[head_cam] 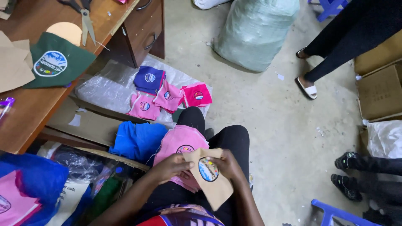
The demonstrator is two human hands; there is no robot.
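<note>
L hand [171, 166] and R hand [228, 164] both pinching tan fabric piece [211, 182] w/ round printed patch [208, 169] btwn fingertips, pink fabric stack [178, 144] on lap just beyond fingers, blue cloth [138, 140] further L.

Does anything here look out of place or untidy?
Yes. The green fabric piece overhangs the wooden desk edge. Both hands, left hand and right hand, hold a tan fabric piece.

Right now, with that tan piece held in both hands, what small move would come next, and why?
Probably lay the tan piece down on the pink stack on the lap. Both the left hand and right hand pinch its top edge, its round badge faces up, and like pieces lie sorted on the floor.
</note>
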